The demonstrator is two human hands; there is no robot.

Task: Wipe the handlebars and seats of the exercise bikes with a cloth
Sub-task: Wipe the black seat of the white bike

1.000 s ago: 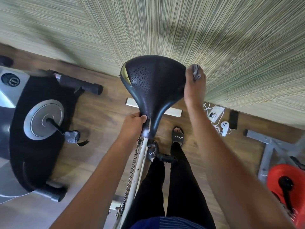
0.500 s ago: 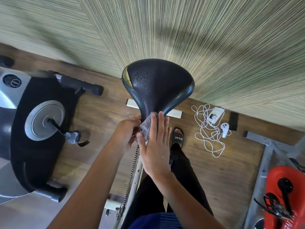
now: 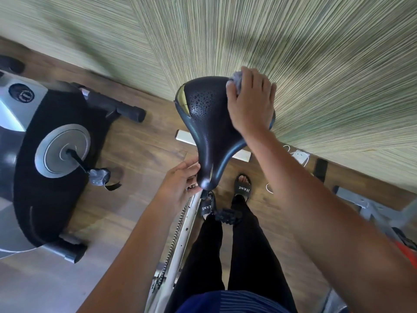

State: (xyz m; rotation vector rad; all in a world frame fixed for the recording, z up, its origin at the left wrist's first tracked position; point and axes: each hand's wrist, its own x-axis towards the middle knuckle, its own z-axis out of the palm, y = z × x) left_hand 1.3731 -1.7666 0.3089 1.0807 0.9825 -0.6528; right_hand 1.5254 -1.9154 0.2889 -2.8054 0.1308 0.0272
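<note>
Right hand [image 3: 249,102] moves off the nose end, where it sat half a second ago, to the wide rear of the seat [image 3: 209,123], upper centre of frame. Fingers are curled over the grey cloth [image 3: 237,79], pressing it onto the seat's far right corner; only a bunched bit of cloth shows past the fingertips. Left hand [image 3: 178,186] hasn't shifted: it sits at the narrow nose, centre frame, fingers against the nose's left side with the tips tucked under it, so I can't tell if it's actually gripping. Seat surface is black and dimpled. White frame tube [image 3: 180,240] and chain [image 3: 172,242] run down from the nose toward bottom centre. Second bike [image 3: 56,154], black and silver with a pedal [image 3: 99,176], fills the left side. Sandals [image 3: 242,187] are on the wood floor [image 3: 135,150] below the seat, and a white cable [image 3: 300,155] lies at right by the wall.
</note>
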